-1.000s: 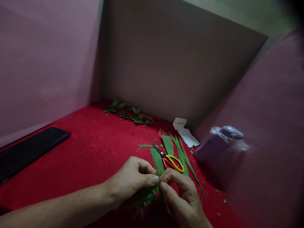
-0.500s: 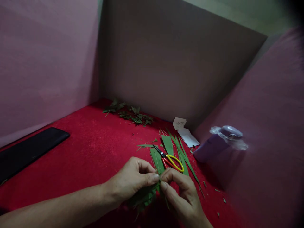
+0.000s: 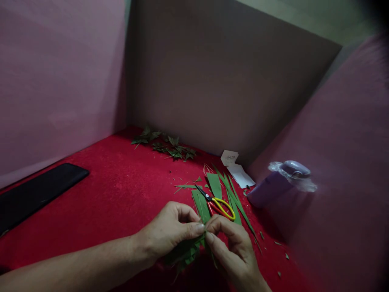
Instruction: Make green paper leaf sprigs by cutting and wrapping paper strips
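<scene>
My left hand [image 3: 170, 229] pinches the upper edge of a folded green leaf piece [image 3: 190, 251], thumb and forefinger closed on it. Right beside it, my right hand [image 3: 231, 245] has thumb and forefinger pinched at the same edge, the fingertips of both hands almost touching. The leaf piece hangs below the fingers, partly hidden and in shadow. Just beyond the hands lie scissors [image 3: 217, 203] with one yellow and one red handle, resting on cut lengths of long green leaf [image 3: 214, 185].
Leafy sprigs [image 3: 174, 148] lie at the back of the red cloth [image 3: 121, 178]. White papers [image 3: 240, 174] and a purple bottle with clear plastic round its top [image 3: 270, 188] stand at right. A long black object [image 3: 42, 192] lies at left. Leaf scraps are scattered about.
Hardly anything differs. Both hands stay pinched at the same place on the leaf piece, with only a slight shift of the fingertips.
</scene>
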Available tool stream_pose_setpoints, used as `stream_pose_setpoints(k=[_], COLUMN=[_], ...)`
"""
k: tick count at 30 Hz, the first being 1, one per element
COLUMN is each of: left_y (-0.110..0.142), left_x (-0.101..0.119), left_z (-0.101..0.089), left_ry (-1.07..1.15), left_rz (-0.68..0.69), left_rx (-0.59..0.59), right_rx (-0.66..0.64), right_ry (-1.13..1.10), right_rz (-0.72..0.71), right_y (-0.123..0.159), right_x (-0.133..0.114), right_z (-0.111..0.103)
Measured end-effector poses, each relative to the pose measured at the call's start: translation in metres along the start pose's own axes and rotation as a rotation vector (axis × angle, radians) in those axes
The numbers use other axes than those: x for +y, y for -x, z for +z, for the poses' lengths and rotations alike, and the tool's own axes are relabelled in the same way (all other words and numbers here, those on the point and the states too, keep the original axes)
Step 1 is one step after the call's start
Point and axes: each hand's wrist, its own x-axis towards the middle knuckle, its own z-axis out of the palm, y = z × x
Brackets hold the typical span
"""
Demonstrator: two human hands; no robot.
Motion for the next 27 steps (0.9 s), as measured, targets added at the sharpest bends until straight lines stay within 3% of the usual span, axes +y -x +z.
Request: stream_pose_setpoints(k=[4,12,20,27], left_y=[0.0007,-0.0003,0.0006,-0.0021], left_x=[0.0009,0.0005,0.0024,-0.0006], left_z=[-0.0002,0.0038,0.0009,0.0039], left_ry=[0.009,-0.006,0.018,0.059], left_rz=[-0.013,0.0,-0.029,0.014], left_rx=[-0.028,0.062,0.01,0.087], right_rx=[0.022,0.076,0.078,0.047], right_ry=[0.042,0.159,0.101,0.068], right_rz=[-0.05,-0.175,-0.101,-0.07], right_y=[-0.002,-0.0026,-0.0014,-0.0021], right_x=[-0.0016,0.0001,0.0034,0.0047], right_z=[-0.001,0.0016,0.0015,0.0002])
